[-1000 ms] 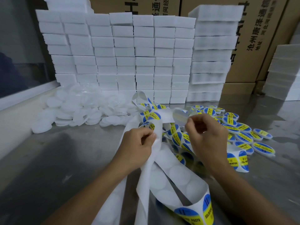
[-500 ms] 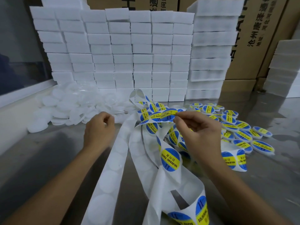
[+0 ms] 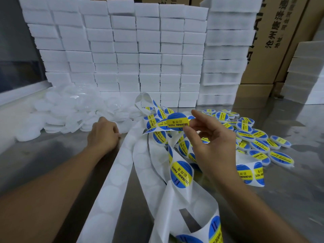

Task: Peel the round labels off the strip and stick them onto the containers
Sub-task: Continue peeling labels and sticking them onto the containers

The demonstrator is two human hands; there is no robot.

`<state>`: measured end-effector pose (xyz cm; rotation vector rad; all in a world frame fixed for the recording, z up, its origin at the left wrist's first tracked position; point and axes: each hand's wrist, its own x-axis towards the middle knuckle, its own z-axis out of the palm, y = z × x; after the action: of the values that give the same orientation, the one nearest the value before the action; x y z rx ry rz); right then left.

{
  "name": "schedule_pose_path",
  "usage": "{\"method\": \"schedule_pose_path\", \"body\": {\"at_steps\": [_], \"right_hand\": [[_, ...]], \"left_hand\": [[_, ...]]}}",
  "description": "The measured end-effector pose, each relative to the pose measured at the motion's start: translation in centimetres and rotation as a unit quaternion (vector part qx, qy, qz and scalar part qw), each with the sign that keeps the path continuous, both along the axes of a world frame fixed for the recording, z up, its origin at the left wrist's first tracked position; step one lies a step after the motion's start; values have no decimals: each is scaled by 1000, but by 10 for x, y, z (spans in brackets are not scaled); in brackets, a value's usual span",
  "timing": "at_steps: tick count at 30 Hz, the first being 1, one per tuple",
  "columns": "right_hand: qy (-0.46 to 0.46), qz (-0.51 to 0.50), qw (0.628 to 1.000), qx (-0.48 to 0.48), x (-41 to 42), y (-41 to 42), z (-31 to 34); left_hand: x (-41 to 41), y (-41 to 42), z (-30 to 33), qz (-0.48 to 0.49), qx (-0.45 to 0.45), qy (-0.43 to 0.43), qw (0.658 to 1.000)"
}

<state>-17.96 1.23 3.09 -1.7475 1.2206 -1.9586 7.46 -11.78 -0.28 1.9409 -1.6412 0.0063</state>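
My right hand (image 3: 211, 142) pinches a round blue-and-yellow "SOLDERING PASTE" label (image 3: 177, 121) by its edge, lifted above the tangled white backing strip (image 3: 152, 165). More labels sit on the strip's loops, one large label (image 3: 181, 174) just below my right hand. My left hand (image 3: 103, 133) reaches to the near edge of a heap of plain white round containers (image 3: 70, 111), fingers curled; what they hold is hidden. Labelled containers (image 3: 257, 137) lie piled to the right.
A wall of stacked white boxes (image 3: 126, 50) stands behind the work area. Cardboard cartons (image 3: 273, 41) and more white boxes (image 3: 305, 76) fill the back right. The grey metal table (image 3: 43, 160) carries it all, and a window sill runs along the left.
My left hand let go of the strip and moved left to the plain containers. My right hand peeled one label free and now holds it up.
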Motion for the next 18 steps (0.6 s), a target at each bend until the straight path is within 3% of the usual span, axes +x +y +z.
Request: {"method": "schedule_pose_path", "body": {"at_steps": [6,12,18], "right_hand": [[4,-16,1000,-7,-1,0,0],[51,2,999,-14,-1,0,-2],[31,20,999,13,3,2,-3]], "left_hand": [[-4,8,-5,-10,-56,9,998],[-10,32,2,-24,-133,132,982],[-24,72,20,-50,-210,252,943]]}}
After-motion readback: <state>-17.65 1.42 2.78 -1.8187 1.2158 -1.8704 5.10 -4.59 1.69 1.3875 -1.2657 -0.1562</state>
